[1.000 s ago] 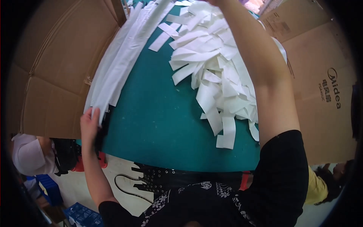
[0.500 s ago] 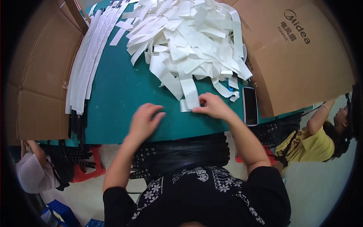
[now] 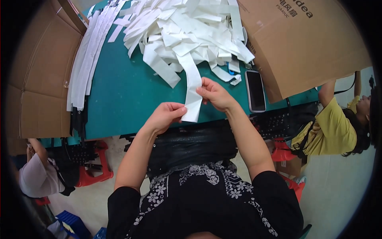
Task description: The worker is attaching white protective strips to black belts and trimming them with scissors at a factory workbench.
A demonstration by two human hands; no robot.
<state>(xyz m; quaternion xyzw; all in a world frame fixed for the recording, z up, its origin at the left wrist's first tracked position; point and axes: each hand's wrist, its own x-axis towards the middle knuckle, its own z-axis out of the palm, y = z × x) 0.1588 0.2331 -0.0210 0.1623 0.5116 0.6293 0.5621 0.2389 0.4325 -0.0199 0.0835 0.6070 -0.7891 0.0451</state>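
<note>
A white fabric-like strip (image 3: 192,89) runs from the heap toward me, its near end lifted at the front of the green table. My left hand (image 3: 164,116) pinches the strip's left edge close to its near end, thumb on top. Higher up on the right edge, my right hand (image 3: 215,94) grips the same strip between thumb and fingers. Behind it lies a large loose heap of white strips (image 3: 199,34), and the far end of the held strip runs into this heap. Another strip (image 3: 161,65) hangs out of the heap to the left.
A phone (image 3: 255,91) lies right of my right hand, beside a big cardboard box (image 3: 306,51). Long white bundled strips (image 3: 88,59) and another cardboard box (image 3: 39,75) line the left side. Black eyelet straps (image 3: 191,147) hang at the table's front edge. People sit on both sides.
My left hand, formerly apart from the strip, has come right and taken hold of it. My right hand has drawn the strip out toward me and lifted its near end. The view has shifted slightly.
</note>
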